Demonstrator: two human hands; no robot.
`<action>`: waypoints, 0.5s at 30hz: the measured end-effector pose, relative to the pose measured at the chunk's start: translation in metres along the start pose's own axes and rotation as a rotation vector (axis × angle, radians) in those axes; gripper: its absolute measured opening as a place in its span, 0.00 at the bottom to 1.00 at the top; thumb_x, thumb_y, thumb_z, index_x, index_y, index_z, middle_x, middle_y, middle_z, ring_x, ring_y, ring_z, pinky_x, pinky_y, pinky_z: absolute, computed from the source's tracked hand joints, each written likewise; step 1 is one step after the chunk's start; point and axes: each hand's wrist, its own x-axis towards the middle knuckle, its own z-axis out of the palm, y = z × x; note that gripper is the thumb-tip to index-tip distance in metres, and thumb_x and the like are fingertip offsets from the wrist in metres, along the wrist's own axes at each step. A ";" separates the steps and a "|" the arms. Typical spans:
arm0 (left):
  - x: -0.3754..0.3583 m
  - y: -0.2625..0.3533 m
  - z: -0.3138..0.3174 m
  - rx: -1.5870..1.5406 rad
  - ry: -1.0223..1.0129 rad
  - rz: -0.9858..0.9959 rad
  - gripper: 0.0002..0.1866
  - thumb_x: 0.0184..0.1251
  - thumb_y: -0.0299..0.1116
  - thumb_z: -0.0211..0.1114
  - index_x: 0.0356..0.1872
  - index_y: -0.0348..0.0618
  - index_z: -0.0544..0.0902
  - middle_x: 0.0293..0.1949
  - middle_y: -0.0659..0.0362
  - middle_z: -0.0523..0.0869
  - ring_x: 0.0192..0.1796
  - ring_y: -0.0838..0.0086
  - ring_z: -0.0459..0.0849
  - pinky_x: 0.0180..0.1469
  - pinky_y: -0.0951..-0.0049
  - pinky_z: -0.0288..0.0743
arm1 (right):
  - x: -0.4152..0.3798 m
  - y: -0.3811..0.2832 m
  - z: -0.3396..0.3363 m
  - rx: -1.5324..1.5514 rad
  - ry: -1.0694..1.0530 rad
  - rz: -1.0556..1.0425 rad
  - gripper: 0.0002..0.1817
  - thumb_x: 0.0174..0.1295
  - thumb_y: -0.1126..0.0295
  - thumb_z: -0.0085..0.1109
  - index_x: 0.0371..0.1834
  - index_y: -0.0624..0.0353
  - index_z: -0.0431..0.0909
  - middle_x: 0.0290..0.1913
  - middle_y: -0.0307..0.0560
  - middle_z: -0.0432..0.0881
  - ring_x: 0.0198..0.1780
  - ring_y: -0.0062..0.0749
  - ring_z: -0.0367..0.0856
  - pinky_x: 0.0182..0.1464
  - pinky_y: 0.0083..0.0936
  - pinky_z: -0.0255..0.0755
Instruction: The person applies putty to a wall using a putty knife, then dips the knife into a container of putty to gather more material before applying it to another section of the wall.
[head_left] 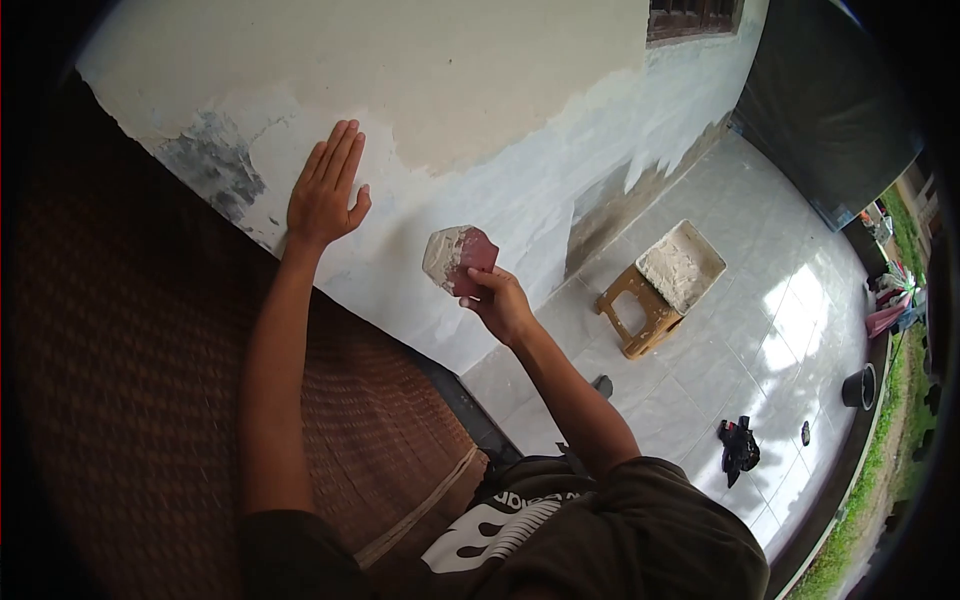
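My left hand (325, 195) lies flat against the wall (480, 60), its fingers stretched out and pointing up, close to a dark grey patch (212, 168). To the right of it, my right hand (497, 300) grips a dark red scraper (476, 262) between thumb and fingers. Pale, wet-looking paste covers the scraper's left part. The scraper is in front of the wall; whether it touches the surface I cannot tell. White coating covers the lower wall, with beige above it.
A tray of white paste (682, 266) rests on a tan stool (640, 312) on the tiled floor (740, 330). Woven brown matting (340, 400) is at the left. Farther right are a black item (738, 450), a dark bucket (858, 387) and a dark sheet (815, 110).
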 end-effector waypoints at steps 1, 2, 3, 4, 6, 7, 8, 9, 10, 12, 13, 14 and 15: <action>-0.001 0.002 0.003 -0.034 0.004 -0.018 0.36 0.64 0.37 0.57 0.75 0.34 0.66 0.78 0.51 0.65 0.81 0.64 0.60 0.81 0.60 0.52 | -0.009 -0.013 -0.009 0.011 -0.009 -0.007 0.12 0.69 0.68 0.61 0.52 0.59 0.81 0.47 0.42 0.86 0.47 0.27 0.83 0.44 0.27 0.76; -0.002 0.007 0.006 -0.046 0.002 -0.015 0.36 0.64 0.37 0.57 0.75 0.34 0.66 0.78 0.51 0.65 0.81 0.64 0.60 0.81 0.60 0.52 | -0.014 -0.028 -0.019 0.018 -0.022 -0.023 0.13 0.69 0.67 0.61 0.54 0.56 0.80 0.49 0.40 0.86 0.49 0.25 0.82 0.46 0.27 0.75; -0.001 0.013 0.013 -0.105 0.065 -0.044 0.36 0.65 0.37 0.57 0.75 0.34 0.66 0.78 0.50 0.65 0.81 0.62 0.59 0.81 0.58 0.52 | -0.017 -0.039 -0.030 -0.011 0.007 -0.023 0.13 0.70 0.64 0.62 0.54 0.54 0.80 0.50 0.38 0.85 0.50 0.23 0.82 0.46 0.27 0.75; 0.001 0.022 0.020 -0.169 0.124 -0.074 0.36 0.65 0.37 0.56 0.75 0.34 0.66 0.78 0.50 0.65 0.81 0.61 0.59 0.80 0.56 0.52 | -0.019 -0.050 -0.043 -0.013 -0.015 -0.044 0.14 0.69 0.63 0.62 0.55 0.52 0.80 0.50 0.37 0.85 0.50 0.22 0.82 0.48 0.28 0.75; 0.012 0.050 0.031 -0.221 0.129 -0.091 0.35 0.66 0.36 0.56 0.75 0.33 0.65 0.78 0.49 0.65 0.81 0.59 0.59 0.80 0.54 0.52 | -0.033 -0.077 -0.053 -0.003 0.036 -0.095 0.09 0.73 0.64 0.59 0.51 0.52 0.80 0.48 0.36 0.85 0.48 0.22 0.82 0.48 0.29 0.76; 0.020 0.067 0.037 -0.274 0.136 -0.085 0.35 0.66 0.36 0.56 0.75 0.33 0.65 0.77 0.49 0.65 0.81 0.59 0.59 0.80 0.54 0.52 | -0.035 -0.087 -0.062 0.001 0.032 -0.117 0.10 0.73 0.63 0.59 0.52 0.51 0.80 0.48 0.35 0.85 0.48 0.22 0.82 0.50 0.29 0.75; 0.028 0.084 0.043 -0.327 0.140 -0.081 0.35 0.66 0.36 0.55 0.75 0.33 0.65 0.77 0.48 0.65 0.81 0.58 0.60 0.80 0.53 0.53 | -0.039 -0.096 -0.071 0.003 0.050 -0.125 0.10 0.73 0.63 0.59 0.52 0.51 0.80 0.48 0.35 0.85 0.49 0.22 0.82 0.51 0.29 0.74; 0.037 0.102 0.050 -0.372 0.147 -0.072 0.34 0.66 0.35 0.55 0.74 0.33 0.65 0.77 0.48 0.66 0.80 0.58 0.61 0.79 0.53 0.54 | -0.041 -0.104 -0.080 0.006 0.064 -0.135 0.10 0.73 0.62 0.59 0.52 0.51 0.80 0.48 0.35 0.85 0.49 0.21 0.82 0.52 0.29 0.74; 0.046 0.120 0.058 -0.388 0.134 -0.067 0.34 0.66 0.35 0.55 0.74 0.33 0.65 0.77 0.48 0.66 0.80 0.58 0.61 0.79 0.53 0.54 | -0.042 -0.113 -0.091 0.009 0.079 -0.146 0.10 0.73 0.62 0.59 0.52 0.51 0.81 0.48 0.35 0.85 0.49 0.21 0.81 0.52 0.29 0.74; 0.063 0.157 0.076 -0.510 0.127 -0.051 0.34 0.66 0.34 0.55 0.74 0.33 0.66 0.76 0.47 0.67 0.80 0.57 0.63 0.79 0.53 0.56 | -0.042 -0.125 -0.116 0.016 0.095 -0.153 0.11 0.73 0.62 0.59 0.54 0.51 0.80 0.49 0.34 0.85 0.49 0.21 0.82 0.52 0.28 0.75; 0.072 0.176 0.085 -0.556 0.113 -0.035 0.34 0.66 0.33 0.55 0.74 0.32 0.66 0.76 0.47 0.67 0.79 0.56 0.64 0.78 0.53 0.57 | -0.043 -0.130 -0.132 0.015 0.096 -0.164 0.13 0.73 0.62 0.59 0.56 0.51 0.80 0.50 0.34 0.85 0.50 0.21 0.82 0.53 0.27 0.75; 0.080 0.196 0.094 -0.582 0.098 -0.023 0.34 0.66 0.33 0.55 0.74 0.32 0.66 0.76 0.47 0.67 0.79 0.56 0.64 0.78 0.53 0.57 | -0.044 -0.134 -0.148 0.029 0.124 -0.165 0.13 0.73 0.62 0.59 0.56 0.51 0.80 0.50 0.34 0.85 0.50 0.21 0.82 0.53 0.27 0.75; 0.089 0.216 0.105 -0.620 0.078 -0.016 0.34 0.66 0.33 0.55 0.74 0.32 0.66 0.76 0.47 0.67 0.79 0.56 0.64 0.78 0.53 0.58 | -0.045 -0.139 -0.165 0.036 0.120 -0.176 0.12 0.73 0.63 0.58 0.55 0.52 0.80 0.49 0.34 0.86 0.49 0.21 0.82 0.53 0.27 0.76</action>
